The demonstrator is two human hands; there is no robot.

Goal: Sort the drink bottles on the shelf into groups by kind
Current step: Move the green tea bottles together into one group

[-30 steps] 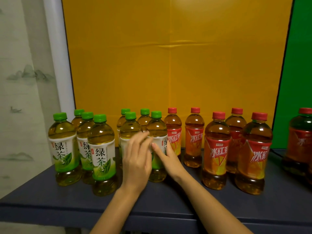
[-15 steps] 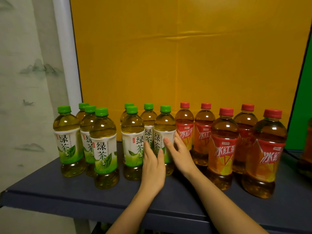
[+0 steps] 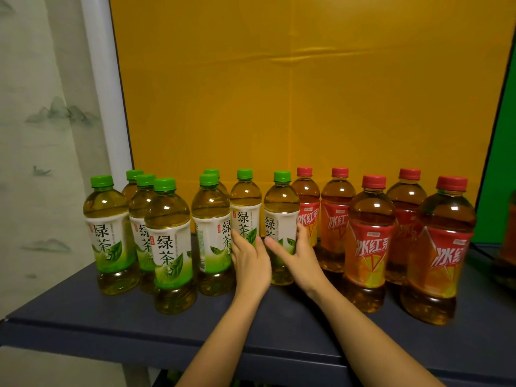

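Observation:
Several green-cap green tea bottles (image 3: 168, 241) stand on the left half of the dark shelf (image 3: 92, 322). Several red-cap iced black tea bottles (image 3: 370, 241) stand on the right half. My right hand (image 3: 303, 259) grips the rightmost green tea bottle (image 3: 281, 210), thumb on its front and fingers round its right side, next to the first red-cap bottle (image 3: 307, 196). My left hand (image 3: 251, 262) rests with straight fingers against the label of the neighbouring green tea bottle (image 3: 245, 202). All bottles stand upright.
A yellow backdrop (image 3: 293, 93) closes the shelf's back, with a green panel (image 3: 502, 169) to the right and a white post (image 3: 103, 107) to the left. One more bottle (image 3: 509, 247) is cut off at the right edge. The shelf's front strip holds only my forearms.
My right hand has wrapped round the rightmost green tea bottle, which now stands a little apart from its left neighbour. My left hand has moved up onto that neighbour's label.

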